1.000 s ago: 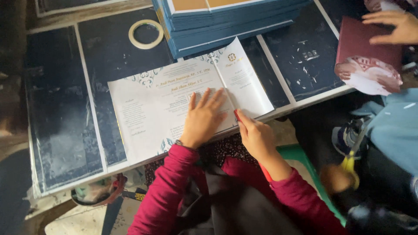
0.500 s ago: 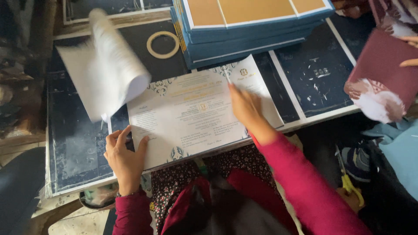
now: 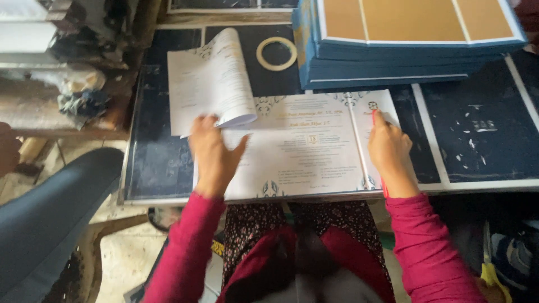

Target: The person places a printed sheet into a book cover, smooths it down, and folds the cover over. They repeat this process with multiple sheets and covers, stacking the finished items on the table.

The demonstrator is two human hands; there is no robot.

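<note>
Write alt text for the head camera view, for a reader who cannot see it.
Seen from above, a person in red sleeves presses the left hand and right hand on a white printed sheet lying on a dark blue table. A curled white sheet lies by the left hand; a tape ring and a stack of blue boards lie beyond.
</note>
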